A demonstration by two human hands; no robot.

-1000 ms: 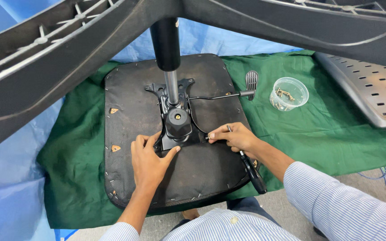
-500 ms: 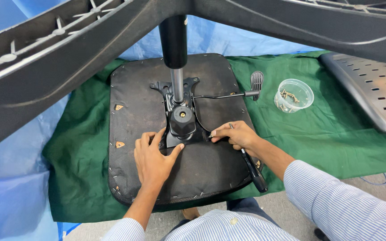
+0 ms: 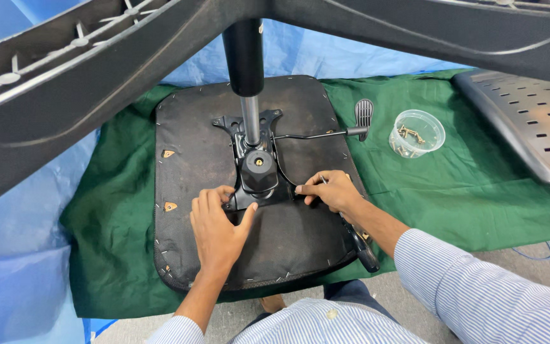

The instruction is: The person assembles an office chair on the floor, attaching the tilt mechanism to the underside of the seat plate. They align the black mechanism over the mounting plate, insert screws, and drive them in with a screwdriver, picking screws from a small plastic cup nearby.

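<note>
Green cloth [image 3: 479, 191] spread over blue sheeting [image 3: 27, 255] on the floor, grey floor strip at the near edge. Upside-down black chair seat [image 3: 198, 140] lies flat on the cloth, staples along its rim. Black metal mechanism plate [image 3: 259, 159] sits at the seat's centre, with a gas cylinder [image 3: 244, 70] standing upright out of it, black on top, chrome below. Cylinder runs up into the black chair base [image 3: 97, 83], whose legs fill the top of the view. Round black knob [image 3: 260, 172] with a brass centre sits on the near end of the plate. Thin lever [image 3: 316, 135] runs from the plate to the right, ending in a ribbed black paddle over the cloth. Left hand [image 3: 218, 226] lies palm-down and open on the seat, fingers spread, fingertips touching the plate's near left edge, gripping nothing. Right hand [image 3: 329, 190] is curled at the plate's near right edge; it seems to pinch something small, cannot tell what. Black-handled tool [image 3: 361, 245] lies on the seat under the right forearm, handle over the seat's near right rim. Clear plastic cup [image 3: 416, 132] of brass screws stands on the cloth just right of the paddle. Grey perforated panel [image 3: 529, 121] lies at far right.
</note>
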